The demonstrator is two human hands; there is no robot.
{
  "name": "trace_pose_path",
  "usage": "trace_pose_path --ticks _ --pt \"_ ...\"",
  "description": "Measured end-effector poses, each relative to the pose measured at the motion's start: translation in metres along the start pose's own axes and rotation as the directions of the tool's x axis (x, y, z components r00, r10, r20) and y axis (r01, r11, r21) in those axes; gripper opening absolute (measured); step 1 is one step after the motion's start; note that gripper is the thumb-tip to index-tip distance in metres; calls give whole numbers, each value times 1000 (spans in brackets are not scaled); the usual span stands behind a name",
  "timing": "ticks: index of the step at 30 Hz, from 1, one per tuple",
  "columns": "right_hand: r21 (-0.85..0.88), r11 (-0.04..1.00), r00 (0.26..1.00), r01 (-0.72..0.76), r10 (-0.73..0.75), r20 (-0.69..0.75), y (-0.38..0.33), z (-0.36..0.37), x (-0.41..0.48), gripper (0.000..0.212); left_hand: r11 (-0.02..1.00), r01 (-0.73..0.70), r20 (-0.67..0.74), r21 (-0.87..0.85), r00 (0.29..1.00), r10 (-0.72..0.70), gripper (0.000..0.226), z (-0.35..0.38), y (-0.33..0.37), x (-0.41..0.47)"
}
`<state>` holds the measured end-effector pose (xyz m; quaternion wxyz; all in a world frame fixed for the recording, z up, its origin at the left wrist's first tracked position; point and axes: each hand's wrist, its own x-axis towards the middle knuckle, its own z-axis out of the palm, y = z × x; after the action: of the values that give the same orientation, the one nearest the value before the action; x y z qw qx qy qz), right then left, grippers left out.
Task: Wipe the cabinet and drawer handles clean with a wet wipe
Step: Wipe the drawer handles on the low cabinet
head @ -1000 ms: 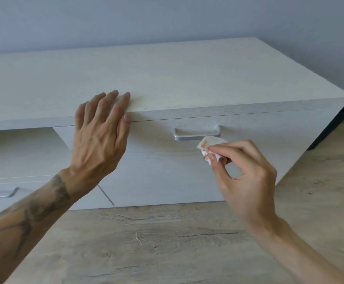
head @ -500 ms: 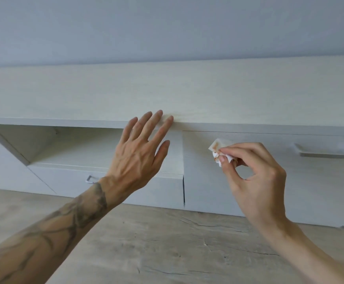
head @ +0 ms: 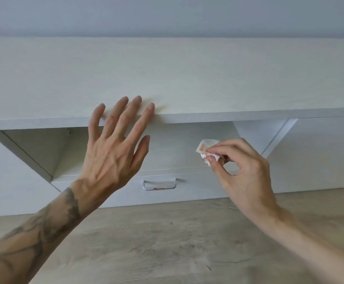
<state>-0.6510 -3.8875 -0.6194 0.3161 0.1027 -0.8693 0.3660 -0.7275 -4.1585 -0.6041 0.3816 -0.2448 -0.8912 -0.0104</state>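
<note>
Wipe (head: 205, 147), limp, light, orange-stained, pinched in right hand (head: 242, 171) fingertips up-right of the smeared drawer handle (head: 159, 184); left hand (head: 113, 152) fingers spread, tips at cabinet top (head: 208, 78) edge; likely best bunched, clean face outward.

1. The one camera sits on my head and looks forward and down.
2. It faces the front of the white cabinet (head: 187, 78) and sees its top from just above.
3. It is close: my left hand (head: 113, 156) and right hand (head: 247, 173) reach in from the bottom and look big.
4. The wall (head: 167, 13) fills the top edge, and the wood floor (head: 167, 242) fills the bottom.
</note>
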Motion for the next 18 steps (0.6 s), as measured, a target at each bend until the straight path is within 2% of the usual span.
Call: trace_pose_path --ticks 6,8,11,18 --pt "-94 993 997 -65 68 26 -28 37 -11 9 992 -80 -129 -99 989 67 54 17 -26 -5" --pt "-99 992 994 -84 90 61 -30 51 -15 8 992 -57 -129 -111 991 43 53 20 -24 -6" --pt "-61 990 991 -130 131 22 -25 75 -25 8 993 -4 -128 -116 992 -11 53 17 -23 -7" --pt "25 982 982 -186 187 -40 -12 129 -68 7 998 56 -41 24 998 -55 57 5 -53 -27"
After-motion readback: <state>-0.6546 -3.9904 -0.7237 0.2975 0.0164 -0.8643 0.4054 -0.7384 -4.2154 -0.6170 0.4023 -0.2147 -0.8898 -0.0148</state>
